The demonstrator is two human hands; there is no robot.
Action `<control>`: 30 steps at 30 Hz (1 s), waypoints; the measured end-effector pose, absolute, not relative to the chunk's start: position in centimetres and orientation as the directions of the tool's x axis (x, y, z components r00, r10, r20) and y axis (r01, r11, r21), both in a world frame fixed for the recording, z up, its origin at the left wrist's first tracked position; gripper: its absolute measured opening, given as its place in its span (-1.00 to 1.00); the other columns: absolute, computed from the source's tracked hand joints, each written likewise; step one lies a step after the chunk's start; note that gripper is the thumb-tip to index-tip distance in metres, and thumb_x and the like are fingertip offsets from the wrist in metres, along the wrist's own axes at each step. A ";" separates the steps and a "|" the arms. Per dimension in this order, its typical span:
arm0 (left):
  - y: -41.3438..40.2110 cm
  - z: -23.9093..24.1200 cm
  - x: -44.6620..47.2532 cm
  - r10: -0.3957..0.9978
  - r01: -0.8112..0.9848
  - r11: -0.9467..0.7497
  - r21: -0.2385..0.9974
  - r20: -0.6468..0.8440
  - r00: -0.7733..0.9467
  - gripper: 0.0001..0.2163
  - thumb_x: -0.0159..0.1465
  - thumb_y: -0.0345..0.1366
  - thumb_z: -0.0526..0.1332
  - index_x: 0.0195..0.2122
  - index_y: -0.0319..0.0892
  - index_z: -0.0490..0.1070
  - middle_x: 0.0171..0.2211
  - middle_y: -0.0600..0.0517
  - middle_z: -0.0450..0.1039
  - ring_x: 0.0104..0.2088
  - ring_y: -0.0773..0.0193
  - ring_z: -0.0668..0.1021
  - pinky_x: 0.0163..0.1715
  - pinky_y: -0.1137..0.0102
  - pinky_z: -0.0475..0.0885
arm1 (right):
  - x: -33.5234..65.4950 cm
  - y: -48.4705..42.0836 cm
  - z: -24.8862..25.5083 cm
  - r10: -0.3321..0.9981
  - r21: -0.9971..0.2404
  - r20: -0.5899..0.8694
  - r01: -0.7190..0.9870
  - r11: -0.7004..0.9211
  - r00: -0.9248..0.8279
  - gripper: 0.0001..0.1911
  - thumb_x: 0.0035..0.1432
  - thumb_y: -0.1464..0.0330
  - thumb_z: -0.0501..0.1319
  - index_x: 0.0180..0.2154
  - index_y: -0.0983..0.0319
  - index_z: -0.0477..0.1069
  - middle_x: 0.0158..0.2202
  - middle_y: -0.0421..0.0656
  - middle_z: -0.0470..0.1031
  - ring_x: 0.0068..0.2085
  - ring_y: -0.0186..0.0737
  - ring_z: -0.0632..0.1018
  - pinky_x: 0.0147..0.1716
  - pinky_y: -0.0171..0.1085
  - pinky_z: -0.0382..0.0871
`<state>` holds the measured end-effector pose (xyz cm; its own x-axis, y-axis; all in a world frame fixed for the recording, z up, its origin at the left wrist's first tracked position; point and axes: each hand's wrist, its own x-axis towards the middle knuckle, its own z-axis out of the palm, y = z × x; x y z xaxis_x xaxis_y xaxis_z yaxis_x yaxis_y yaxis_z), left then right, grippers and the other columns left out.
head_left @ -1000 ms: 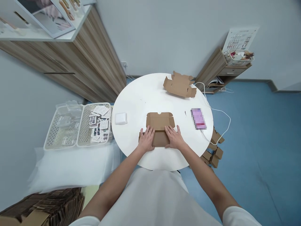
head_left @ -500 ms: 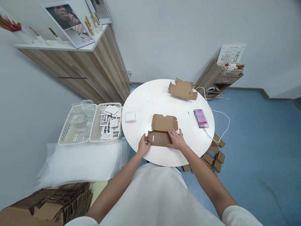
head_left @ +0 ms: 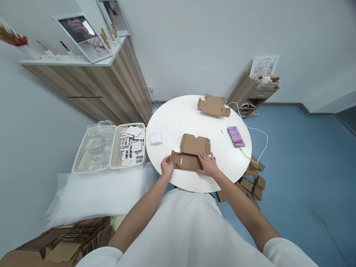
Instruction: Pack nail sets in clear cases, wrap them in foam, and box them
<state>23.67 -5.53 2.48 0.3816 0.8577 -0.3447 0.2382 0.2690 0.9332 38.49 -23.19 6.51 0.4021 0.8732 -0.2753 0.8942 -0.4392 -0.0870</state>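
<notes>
A brown cardboard box [head_left: 191,162], partly folded, lies on the white table in front of me with its lid raised on the far side. At its left end my left hand [head_left: 167,167] is closed on the end flap, which stands out to the left. My right hand [head_left: 208,165] rests on the box's right part, fingers stretched over the base and thumb apart. A small white slot shows in the base near the left end. Another unfolded cardboard box [head_left: 213,105] lies at the table's far side.
The round white table [head_left: 178,111] bears a white square packet [head_left: 156,138] and a purple pixelated device [head_left: 235,137] with a white cable. White baskets [head_left: 113,163] hold clear plastic cases and printed cards. Folded cardboard [head_left: 83,237] is stacked at lower left; small boxes [head_left: 250,185] lie on the floor.
My left hand has moved a little left, and the box's left end flap now opens outward with it. The right hand stays at about the same place on the box.
</notes>
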 end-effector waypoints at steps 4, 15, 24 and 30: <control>-6.0 3.1 23.7 0.839 0.198 0.311 0.930 -0.366 0.402 -0.73 -0.02 -0.48 0.18 -0.25 -0.25 0.41 -0.26 -0.09 0.48 -0.28 0.27 0.52 -0.27 0.37 0.42 | 38.2 -23.1 6.5 0.863 -0.080 -0.275 0.884 -0.460 0.424 -0.11 -0.08 0.06 0.08 0.20 0.32 -0.16 0.23 0.07 -0.09 0.21 0.11 -0.03 0.10 0.16 -0.38; -7.1 2.4 23.2 0.821 0.106 0.457 0.883 -0.464 0.332 -0.67 0.01 -0.47 0.11 -0.15 -0.24 0.32 -0.19 -0.11 0.41 -0.29 0.31 0.50 -0.30 0.38 0.42 | 37.4 -23.0 6.2 0.853 -0.087 -0.262 0.869 -0.486 0.451 -0.08 -0.11 0.13 0.14 0.20 0.35 -0.20 0.23 0.10 -0.11 0.21 0.13 -0.07 0.08 0.20 -0.31; -4.4 4.5 21.3 0.590 0.513 -0.592 0.621 -0.099 0.801 -0.22 -0.17 -0.37 0.32 0.13 -0.05 0.07 0.20 -0.15 -0.13 0.16 -0.14 0.04 0.04 -0.02 0.06 | 36.9 -23.4 5.9 0.860 -0.099 -0.244 0.871 -0.481 0.447 -0.10 -0.09 0.18 0.14 0.20 0.33 -0.22 0.24 0.06 -0.15 0.22 0.10 -0.11 0.08 0.21 -0.28; -5.2 4.4 23.2 0.501 0.484 -0.707 0.516 -0.117 0.857 -0.78 0.04 -0.29 0.22 -0.24 -0.02 0.43 0.12 -0.07 0.06 0.14 -0.12 0.07 -0.01 -0.06 0.09 | 36.6 -23.3 5.9 0.870 -0.115 -0.254 0.880 -0.461 0.422 -0.11 -0.09 0.18 0.14 0.20 0.34 -0.21 0.25 0.05 -0.18 0.23 0.09 -0.16 0.09 0.20 -0.27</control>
<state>23.17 -5.17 4.40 0.8574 0.5013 -0.1166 0.4836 -0.7070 0.5160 36.60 -23.32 5.86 0.4222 0.8701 -0.2544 0.8801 -0.4607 -0.1148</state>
